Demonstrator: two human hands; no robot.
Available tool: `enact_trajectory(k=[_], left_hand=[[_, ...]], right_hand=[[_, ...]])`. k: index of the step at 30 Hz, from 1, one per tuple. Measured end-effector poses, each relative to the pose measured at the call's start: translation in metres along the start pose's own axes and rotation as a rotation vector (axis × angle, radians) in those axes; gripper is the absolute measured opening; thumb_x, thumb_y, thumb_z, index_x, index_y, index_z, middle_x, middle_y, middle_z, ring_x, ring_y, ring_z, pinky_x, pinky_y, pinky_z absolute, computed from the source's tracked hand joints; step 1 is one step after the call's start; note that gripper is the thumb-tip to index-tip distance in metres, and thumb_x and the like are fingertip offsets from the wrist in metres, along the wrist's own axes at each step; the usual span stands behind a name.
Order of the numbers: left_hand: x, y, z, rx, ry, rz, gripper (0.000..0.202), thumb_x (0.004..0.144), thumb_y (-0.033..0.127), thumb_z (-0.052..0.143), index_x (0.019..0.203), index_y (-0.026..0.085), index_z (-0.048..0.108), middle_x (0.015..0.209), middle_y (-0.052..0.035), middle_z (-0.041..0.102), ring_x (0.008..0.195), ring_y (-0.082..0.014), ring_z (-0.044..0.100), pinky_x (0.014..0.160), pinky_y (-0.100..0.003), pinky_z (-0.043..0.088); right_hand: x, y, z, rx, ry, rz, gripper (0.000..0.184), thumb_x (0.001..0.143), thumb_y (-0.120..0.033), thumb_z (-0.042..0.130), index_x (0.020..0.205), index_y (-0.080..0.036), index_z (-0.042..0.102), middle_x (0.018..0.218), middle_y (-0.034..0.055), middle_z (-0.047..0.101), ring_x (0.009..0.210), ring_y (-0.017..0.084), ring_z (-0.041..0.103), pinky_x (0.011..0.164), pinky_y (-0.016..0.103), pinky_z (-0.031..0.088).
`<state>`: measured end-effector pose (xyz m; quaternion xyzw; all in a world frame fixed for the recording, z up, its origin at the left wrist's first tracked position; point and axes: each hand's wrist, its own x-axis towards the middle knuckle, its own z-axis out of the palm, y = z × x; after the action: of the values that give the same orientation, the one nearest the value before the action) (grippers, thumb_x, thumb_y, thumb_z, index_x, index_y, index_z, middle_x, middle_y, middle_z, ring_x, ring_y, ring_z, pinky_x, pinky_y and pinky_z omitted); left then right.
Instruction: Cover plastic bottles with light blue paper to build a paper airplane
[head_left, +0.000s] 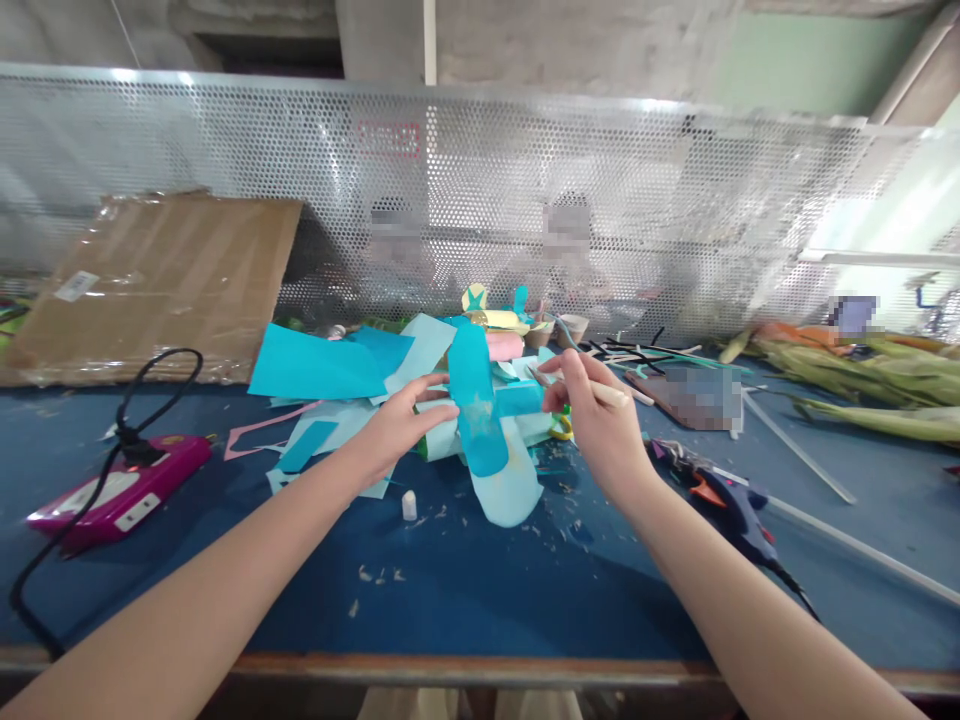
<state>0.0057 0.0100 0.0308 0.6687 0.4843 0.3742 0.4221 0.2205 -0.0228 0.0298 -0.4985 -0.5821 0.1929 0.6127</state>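
My left hand [409, 420] holds the side of a paper model plane, thumb against its long, rounded turquoise wing [476, 400]. A pale blue rounded strip [510, 490] shows under that wing. The plane's light blue body [441, 438] lies crosswise, partly hidden by the wing. Closed in a pinch, my right hand [589, 410] grips a slim tool with a cream handle [611, 395]. Its thin tip points left towards the plane; I cannot tell what kind of tip it is. The wing's lower half carries a lighter, smeared patch.
Turquoise paper sheets [315, 362] lie behind my left hand. A magenta power strip [124, 490] with a black cord sits at left. At right lie a glue gun [731, 505], thin sticks and corn husks [862, 365]. Cardboard [165, 280] leans against a perforated metal screen [487, 150].
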Motion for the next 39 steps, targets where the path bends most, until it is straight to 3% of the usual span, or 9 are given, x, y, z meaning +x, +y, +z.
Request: enact_trajectory(k=[4, 8, 14, 20, 27, 32, 35, 37, 39], left_hand=[[0.005, -0.002, -0.001, -0.332, 0.111, -0.026, 0.042, 0.077, 0.037, 0.069, 0.116, 0.023, 0.06, 0.125, -0.0111, 0.064, 0.11, -0.0313, 0.062, 0.079, -0.039, 0.056], [0.006, -0.001, -0.002, -0.577, 0.257, -0.116, 0.03, 0.082, 0.028, 0.065, 0.11, 0.02, 0.06, 0.117, -0.0105, 0.067, 0.102, -0.0261, 0.066, 0.068, -0.032, 0.056], [-0.001, 0.001, 0.009, -0.634, 0.352, -0.14, 0.048, 0.085, 0.034, 0.065, 0.128, 0.025, 0.046, 0.127, -0.0096, 0.061, 0.109, -0.0254, 0.063, 0.069, -0.031, 0.057], [-0.01, 0.0, 0.024, -0.521, 0.15, 0.011, 0.074, 0.079, 0.035, 0.07, 0.141, 0.029, 0.03, 0.136, -0.0123, 0.049, 0.117, -0.0285, 0.056, 0.08, -0.035, 0.055], [-0.02, 0.002, 0.022, -0.103, -0.041, 0.192, 0.086, 0.079, 0.044, 0.068, 0.148, 0.035, 0.018, 0.145, -0.0101, 0.04, 0.119, -0.0274, 0.05, 0.092, -0.041, 0.048], [-0.021, 0.003, 0.019, 0.02, -0.111, 0.252, 0.079, 0.083, 0.044, 0.063, 0.149, 0.038, 0.018, 0.144, -0.0091, 0.045, 0.097, -0.0221, 0.059, 0.08, -0.037, 0.05], [-0.021, 0.006, 0.016, -0.041, 0.051, 0.285, 0.061, 0.088, 0.045, 0.055, 0.142, 0.031, 0.031, 0.105, -0.0063, 0.065, 0.064, -0.0153, 0.058, 0.061, -0.031, 0.048], [-0.019, 0.009, 0.009, -0.097, 0.287, 0.312, 0.041, 0.091, 0.045, 0.05, 0.126, 0.025, 0.043, 0.07, 0.0022, 0.057, 0.051, -0.0129, 0.049, 0.053, -0.028, 0.042], [-0.015, 0.01, -0.003, -0.144, 0.513, 0.353, 0.022, 0.092, 0.042, 0.048, 0.106, 0.025, 0.048, 0.06, 0.0058, 0.044, 0.049, -0.0124, 0.043, 0.051, -0.026, 0.038]], right_hand=[[0.001, 0.004, 0.001, 0.074, 0.086, 0.006, 0.029, 0.09, -0.052, 0.048, 0.091, -0.024, 0.054, 0.076, 0.0019, 0.065, 0.067, 0.015, 0.057, 0.064, 0.029, 0.045], [0.003, 0.009, 0.002, 0.112, 0.109, 0.086, 0.03, 0.09, -0.054, 0.045, 0.086, -0.024, 0.048, 0.072, 0.0031, 0.066, 0.067, 0.016, 0.061, 0.067, 0.032, 0.048], [-0.007, 0.016, 0.016, 0.007, -0.176, 0.184, 0.049, 0.07, -0.059, 0.07, 0.082, -0.026, 0.037, 0.078, 0.0032, 0.068, 0.079, 0.023, 0.067, 0.073, 0.04, 0.051], [-0.021, 0.017, 0.035, 0.251, -0.283, 0.209, 0.062, 0.06, -0.053, 0.08, 0.086, -0.028, 0.029, 0.111, 0.0108, 0.062, 0.109, 0.027, 0.061, 0.083, 0.042, 0.054], [-0.013, 0.029, 0.03, 0.105, -0.147, 0.199, 0.06, 0.059, -0.053, 0.078, 0.089, -0.026, 0.033, 0.081, -0.0019, 0.049, 0.073, 0.018, 0.056, 0.059, 0.032, 0.047], [-0.009, 0.028, 0.028, 0.147, -0.063, 0.204, 0.054, 0.061, -0.048, 0.075, 0.087, -0.026, 0.034, 0.075, -0.0058, 0.041, 0.064, 0.014, 0.047, 0.055, 0.027, 0.04], [-0.007, 0.024, 0.025, 0.213, -0.08, 0.267, 0.055, 0.06, -0.047, 0.075, 0.089, -0.026, 0.033, 0.072, -0.0083, 0.034, 0.061, 0.012, 0.041, 0.054, 0.026, 0.038], [-0.005, 0.022, 0.022, 0.261, -0.084, 0.271, 0.055, 0.06, -0.045, 0.074, 0.09, -0.027, 0.032, 0.073, -0.0082, 0.036, 0.061, 0.011, 0.04, 0.055, 0.025, 0.037], [-0.002, 0.02, 0.017, 0.306, -0.111, 0.245, 0.054, 0.061, -0.043, 0.074, 0.091, -0.027, 0.032, 0.085, -0.0046, 0.045, 0.066, 0.012, 0.044, 0.057, 0.025, 0.039]])
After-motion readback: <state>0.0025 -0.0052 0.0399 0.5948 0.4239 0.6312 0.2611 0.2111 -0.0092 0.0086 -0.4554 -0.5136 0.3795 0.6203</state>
